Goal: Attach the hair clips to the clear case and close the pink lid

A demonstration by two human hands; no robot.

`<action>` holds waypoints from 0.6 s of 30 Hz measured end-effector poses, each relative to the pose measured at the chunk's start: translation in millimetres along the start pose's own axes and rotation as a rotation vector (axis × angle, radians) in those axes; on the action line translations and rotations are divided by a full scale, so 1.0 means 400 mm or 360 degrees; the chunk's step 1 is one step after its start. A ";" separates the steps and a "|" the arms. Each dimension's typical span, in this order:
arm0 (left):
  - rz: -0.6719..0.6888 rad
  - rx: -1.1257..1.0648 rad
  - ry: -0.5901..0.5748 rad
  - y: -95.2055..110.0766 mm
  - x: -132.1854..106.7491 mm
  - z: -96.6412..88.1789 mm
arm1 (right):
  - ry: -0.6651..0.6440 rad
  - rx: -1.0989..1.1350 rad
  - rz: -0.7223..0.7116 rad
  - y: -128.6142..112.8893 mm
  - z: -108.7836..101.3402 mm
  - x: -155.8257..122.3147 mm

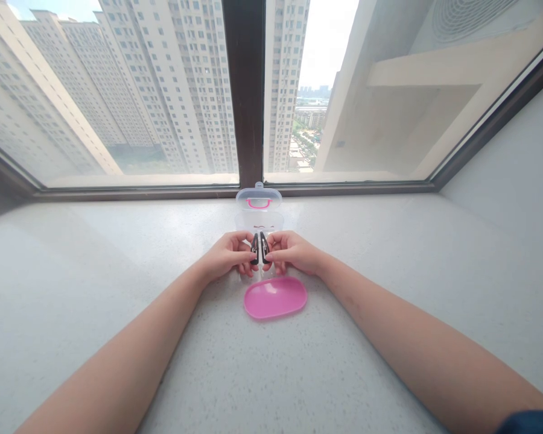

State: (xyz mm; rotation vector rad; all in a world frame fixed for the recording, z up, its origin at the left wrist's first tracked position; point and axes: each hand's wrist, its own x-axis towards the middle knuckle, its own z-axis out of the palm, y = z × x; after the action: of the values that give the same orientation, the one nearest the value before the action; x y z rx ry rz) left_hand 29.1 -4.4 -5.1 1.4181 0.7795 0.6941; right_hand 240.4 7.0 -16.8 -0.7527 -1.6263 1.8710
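Note:
My left hand (230, 254) pinches a small black hair clip (254, 248), held upright. My right hand (293, 252) pinches a second black hair clip (265, 246) right beside the first; the two clips almost touch. Both hands hover just above the pale speckled sill (117, 301). Behind them stands a clear plastic case (258, 208) with a pink handle (258, 204), its lower part hidden by my fingers. A pink oval lid (276, 297) lies flat on the sill just in front of my hands.
A wide window with a dark centre post (244, 90) runs along the back edge of the sill. A white wall (516, 175) closes the right side. High-rise buildings show outside.

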 end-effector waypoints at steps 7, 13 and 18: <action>-0.0013 -0.0009 0.0004 0.001 0.001 0.000 | 0.0001 0.0012 0.0000 -0.003 0.003 0.000; -0.0019 -0.0011 0.0012 0.003 0.000 0.002 | -0.0008 0.0010 -0.0006 -0.001 0.002 0.001; -0.0013 -0.0006 0.0011 0.004 0.000 0.003 | -0.0010 0.0002 -0.0001 0.001 0.001 0.001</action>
State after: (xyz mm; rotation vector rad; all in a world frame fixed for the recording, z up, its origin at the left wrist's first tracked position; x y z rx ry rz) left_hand 30.0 -4.9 -3.4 1.4091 0.7887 0.6938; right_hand 239.7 6.8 -17.0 -0.7465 -1.6290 1.8758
